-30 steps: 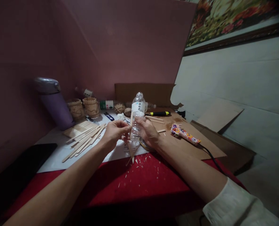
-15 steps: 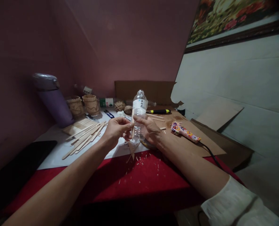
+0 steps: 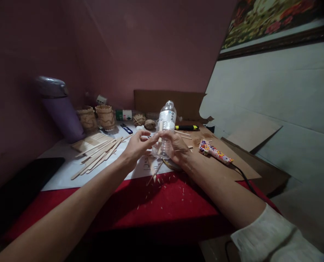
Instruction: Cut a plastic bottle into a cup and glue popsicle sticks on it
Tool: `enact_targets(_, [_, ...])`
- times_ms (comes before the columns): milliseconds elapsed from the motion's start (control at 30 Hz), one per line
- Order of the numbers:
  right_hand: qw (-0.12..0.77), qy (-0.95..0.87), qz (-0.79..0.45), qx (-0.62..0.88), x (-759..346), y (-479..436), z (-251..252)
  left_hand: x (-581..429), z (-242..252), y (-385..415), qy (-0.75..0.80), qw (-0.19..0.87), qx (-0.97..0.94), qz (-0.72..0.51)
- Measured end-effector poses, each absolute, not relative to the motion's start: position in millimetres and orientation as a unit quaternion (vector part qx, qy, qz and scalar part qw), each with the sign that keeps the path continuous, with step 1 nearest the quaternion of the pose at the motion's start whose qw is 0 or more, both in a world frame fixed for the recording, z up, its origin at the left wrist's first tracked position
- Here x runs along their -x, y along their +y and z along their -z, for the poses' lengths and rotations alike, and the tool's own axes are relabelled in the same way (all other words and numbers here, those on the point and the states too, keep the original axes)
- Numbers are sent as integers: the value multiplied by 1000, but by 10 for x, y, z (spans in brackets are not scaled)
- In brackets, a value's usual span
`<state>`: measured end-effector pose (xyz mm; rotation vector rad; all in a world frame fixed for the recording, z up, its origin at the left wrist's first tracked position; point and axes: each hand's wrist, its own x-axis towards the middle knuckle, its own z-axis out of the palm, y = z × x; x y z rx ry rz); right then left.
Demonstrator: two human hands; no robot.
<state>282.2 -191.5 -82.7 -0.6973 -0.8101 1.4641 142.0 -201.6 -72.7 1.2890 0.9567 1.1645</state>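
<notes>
Centrally: one clear plastic bottle (image 3: 168, 117), tilted slightly, above the table's near edge, with one wooden stick (image 3: 161, 126) lengthwise along its side.
Right hand (image 3: 178, 146): clamped around the bottle, thumb across the stick. Left hand (image 3: 137, 146): close beside, thumb and forefinger loosely parted; contact with bottle cannot be told. Also: loose sticks (image 3: 103, 156), fanned on white paper (image 3: 56, 178), left; one flower-patterned corded tool (image 3: 215, 153) on brown cardboard (image 3: 238, 173), right.
</notes>
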Motion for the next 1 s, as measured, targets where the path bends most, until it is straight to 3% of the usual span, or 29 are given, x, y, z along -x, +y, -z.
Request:
enact_targets(100, [599,-334,-657,313,-2856,-1899,822,-1425,747,-2029,329,689,-512,-393])
enact_targets(167, [597,-317,-667,314,-2871,-1891,819,-1439,760,-2032,300,726,-492,-375])
enact_targets(1000, [565,-324,-705,282,-2882,-1912,803,-1455,770,-1985,312,727,-466,-396])
